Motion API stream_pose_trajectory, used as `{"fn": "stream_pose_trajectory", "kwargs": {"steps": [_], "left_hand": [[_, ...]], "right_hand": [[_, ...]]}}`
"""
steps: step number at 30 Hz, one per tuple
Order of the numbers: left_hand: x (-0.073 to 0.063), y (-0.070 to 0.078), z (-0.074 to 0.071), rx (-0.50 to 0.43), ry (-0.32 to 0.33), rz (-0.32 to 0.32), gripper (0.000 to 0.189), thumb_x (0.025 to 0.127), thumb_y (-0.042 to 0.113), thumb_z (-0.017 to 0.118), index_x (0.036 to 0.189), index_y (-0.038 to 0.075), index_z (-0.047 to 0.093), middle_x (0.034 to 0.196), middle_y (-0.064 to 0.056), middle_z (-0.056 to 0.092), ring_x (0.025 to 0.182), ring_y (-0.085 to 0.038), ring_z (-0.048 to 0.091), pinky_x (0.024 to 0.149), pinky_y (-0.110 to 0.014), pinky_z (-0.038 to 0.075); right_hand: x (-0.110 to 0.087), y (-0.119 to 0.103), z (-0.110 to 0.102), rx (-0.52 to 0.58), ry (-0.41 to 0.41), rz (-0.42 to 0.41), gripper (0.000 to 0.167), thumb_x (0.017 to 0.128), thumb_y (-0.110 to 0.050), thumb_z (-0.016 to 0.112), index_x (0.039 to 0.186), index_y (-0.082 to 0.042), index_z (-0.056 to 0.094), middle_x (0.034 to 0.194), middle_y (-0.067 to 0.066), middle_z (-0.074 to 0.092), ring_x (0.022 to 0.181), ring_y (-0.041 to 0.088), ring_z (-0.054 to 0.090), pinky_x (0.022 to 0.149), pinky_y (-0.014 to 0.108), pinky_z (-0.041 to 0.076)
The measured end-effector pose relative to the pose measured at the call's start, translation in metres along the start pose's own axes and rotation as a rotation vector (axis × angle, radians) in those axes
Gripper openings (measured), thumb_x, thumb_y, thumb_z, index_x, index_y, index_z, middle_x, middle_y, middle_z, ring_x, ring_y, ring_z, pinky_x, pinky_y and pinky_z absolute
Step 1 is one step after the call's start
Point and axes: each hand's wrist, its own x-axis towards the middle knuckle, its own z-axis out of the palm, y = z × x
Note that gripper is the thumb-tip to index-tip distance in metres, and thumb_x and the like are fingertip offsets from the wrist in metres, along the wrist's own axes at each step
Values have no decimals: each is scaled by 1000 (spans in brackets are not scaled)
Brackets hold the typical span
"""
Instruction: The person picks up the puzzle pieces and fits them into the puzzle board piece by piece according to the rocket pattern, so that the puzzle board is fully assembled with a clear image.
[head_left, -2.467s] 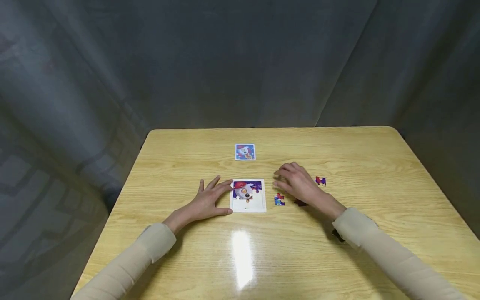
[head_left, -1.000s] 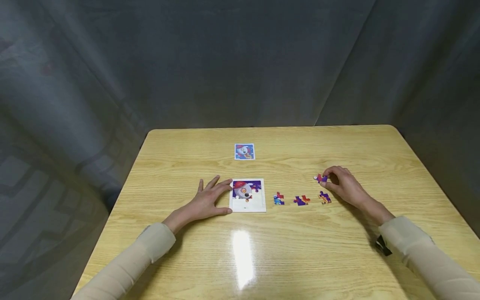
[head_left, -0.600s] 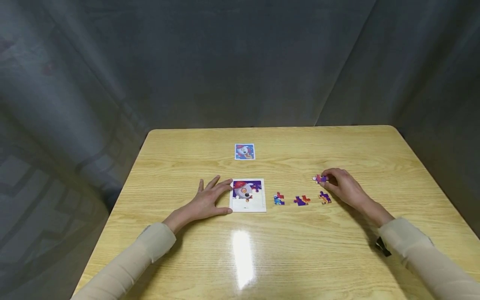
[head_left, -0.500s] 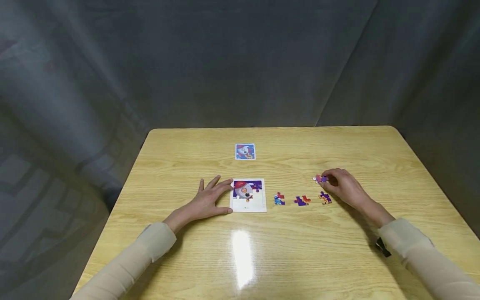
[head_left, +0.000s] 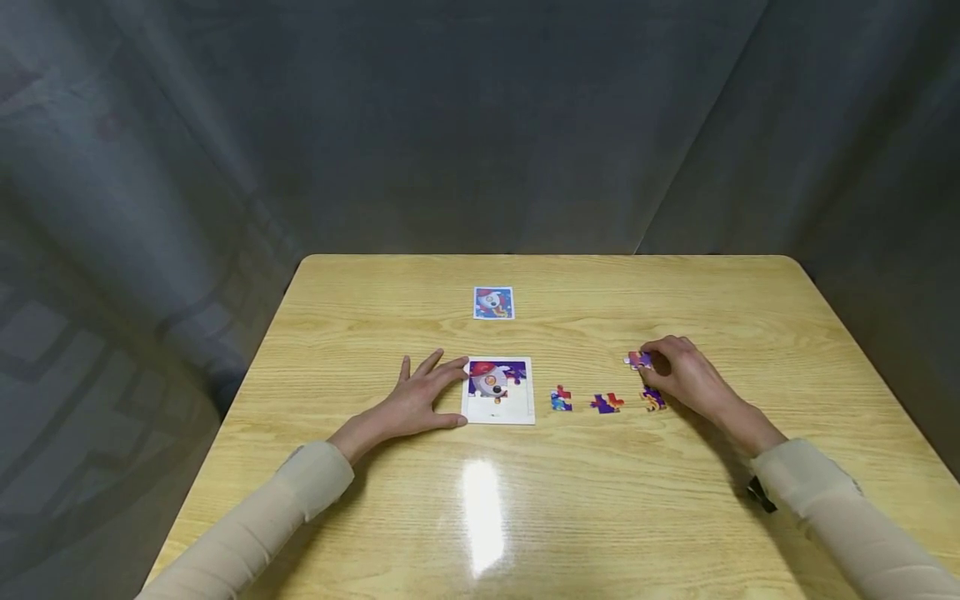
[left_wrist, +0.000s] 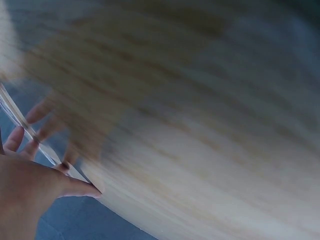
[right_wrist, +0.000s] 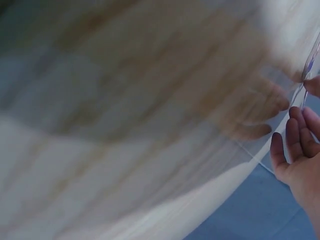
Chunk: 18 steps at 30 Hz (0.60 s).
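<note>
My left hand (head_left: 417, 400) lies at the left edge of a white puzzle frame (head_left: 517, 414), its fingers spread and thumb and fingertips touching the rim. In the frame, joined pieces show part of a grey face with a red cap (head_left: 490, 379); the lower and right parts are bare white. To the right, my right hand (head_left: 686, 371) pinches a red and purple puzzle piece (head_left: 637, 360) between thumb and fingers, at table level. Another puzzle piece (head_left: 654, 399) lies just under that hand, partly covered. In the left wrist view my left hand (left_wrist: 30, 185) touches the frame's edge.
A blue-and-red puzzle piece (head_left: 561, 398) and a purple-and-orange puzzle piece (head_left: 607, 403) lie right of the frame. Behind it sits a small picture card (head_left: 493, 303) with the same face. Grey curtains (head_left: 480, 125) hang beyond the wooden table (head_left: 375, 517).
My right hand has moved from beside the frame to the far right piece and pinched it. That piece has since shifted slightly left and toward me. My left hand has stayed at the frame.
</note>
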Motion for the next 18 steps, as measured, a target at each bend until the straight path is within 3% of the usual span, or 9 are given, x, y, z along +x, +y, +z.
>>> {"fn": "stream_pose_trajectory", "kwargs": {"steps": [18], "left_hand": [[0,0,0,-1,3,10,70,85,57,65,141,20,46,158,4,25,147,-33,7,105,-73,-5]], "right_hand": [[5,-4,1,-17,12,-32,30,77,-13,78,100,1,66,95,14,65,88,30,58,77,47,48]]}}
